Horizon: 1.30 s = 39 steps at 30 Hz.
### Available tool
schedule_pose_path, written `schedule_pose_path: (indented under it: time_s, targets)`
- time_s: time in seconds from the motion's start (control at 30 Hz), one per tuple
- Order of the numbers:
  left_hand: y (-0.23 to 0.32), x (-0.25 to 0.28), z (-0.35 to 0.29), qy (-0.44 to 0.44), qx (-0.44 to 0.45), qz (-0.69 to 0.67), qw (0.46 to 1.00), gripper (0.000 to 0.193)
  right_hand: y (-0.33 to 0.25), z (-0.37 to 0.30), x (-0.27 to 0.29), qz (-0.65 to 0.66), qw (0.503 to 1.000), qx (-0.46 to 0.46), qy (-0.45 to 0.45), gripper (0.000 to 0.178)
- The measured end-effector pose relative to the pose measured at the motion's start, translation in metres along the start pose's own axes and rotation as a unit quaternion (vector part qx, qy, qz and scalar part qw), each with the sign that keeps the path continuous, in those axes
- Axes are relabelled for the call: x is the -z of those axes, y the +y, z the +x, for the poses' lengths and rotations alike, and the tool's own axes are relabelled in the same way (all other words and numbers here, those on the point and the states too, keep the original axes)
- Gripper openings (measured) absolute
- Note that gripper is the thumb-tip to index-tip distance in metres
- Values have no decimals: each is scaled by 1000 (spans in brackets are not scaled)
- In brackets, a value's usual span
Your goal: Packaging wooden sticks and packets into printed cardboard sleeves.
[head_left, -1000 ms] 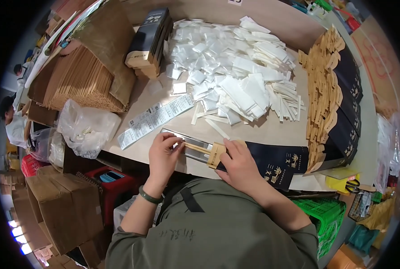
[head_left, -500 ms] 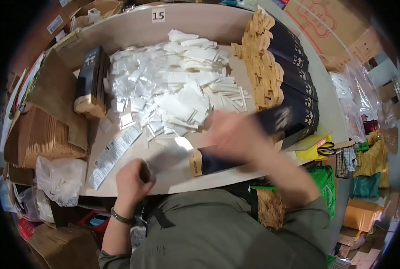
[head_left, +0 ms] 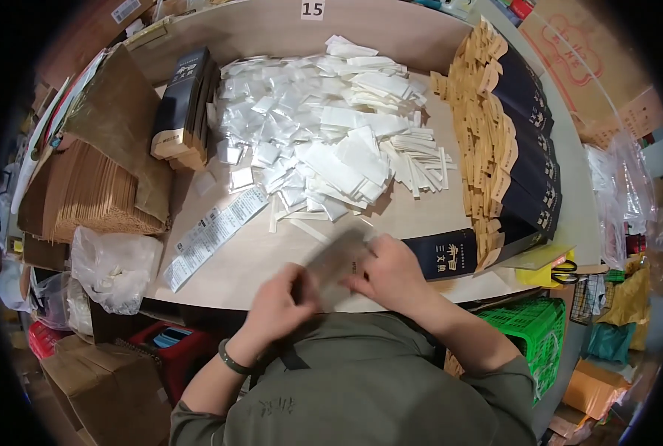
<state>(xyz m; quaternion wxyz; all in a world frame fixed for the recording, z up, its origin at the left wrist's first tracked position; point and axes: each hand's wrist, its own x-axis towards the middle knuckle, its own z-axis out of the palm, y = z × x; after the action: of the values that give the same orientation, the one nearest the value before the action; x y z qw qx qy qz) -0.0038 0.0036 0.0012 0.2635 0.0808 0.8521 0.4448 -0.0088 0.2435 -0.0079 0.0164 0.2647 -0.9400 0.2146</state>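
Note:
My left hand [head_left: 279, 301] is closed, thumb against curled fingers, on the near end of a flat grey pouch [head_left: 335, 264], blurred by motion. My right hand [head_left: 392, 273] pinches the pouch's right side between thumb and fingers, above the table's front edge. Beside the right hand lies a dark blue pack [head_left: 446, 254] with light print, its left end hidden behind that hand. Further right, several dark blue packs with brown ends [head_left: 528, 160] lie overlapping in a row. Ahead of both hands spreads a pile of white strips and small clear packets [head_left: 331, 141].
Back left stand dark boxes with tan ends [head_left: 179, 111]. A carton of brown cardboard sheets [head_left: 97, 193] stands at the left, near a clear plastic bag [head_left: 116, 267]. A printed strip [head_left: 216, 234] lies on the table [head_left: 235, 279]. Scissors [head_left: 565, 272] rest at the right edge, above a green crate [head_left: 532, 338].
My right hand has come down from beside the dark packs to the grey pouch, which my left hand alone held before. The whole view has shifted, so the table appears further right.

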Motion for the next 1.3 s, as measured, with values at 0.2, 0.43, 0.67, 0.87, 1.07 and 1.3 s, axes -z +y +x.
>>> schedule_pose_path:
  time_s: [0.2,0.43,0.67,0.87,1.07,1.3]
  targets:
    - [-37,10,0,159,-95,211,960,66,-9,6,-31,30,983,-182,-22,24]
    - [-23,26,3,19,-170,277,946,78,-37,24,-50,155,974,-162,-14,17]
    - [-28,74,67,206,-264,287,897,58,94,42,36,9,903,-384,192,21]
    - [-27,109,168,261,-205,246,911,41,150,32,20,-95,885,-429,155,42]
    - [-19,106,181,241,-165,221,931,37,131,13,42,-118,904,-407,46,18]
    - [-17,108,194,268,-151,228,924,20,102,62,52,-65,964,-212,144,15]
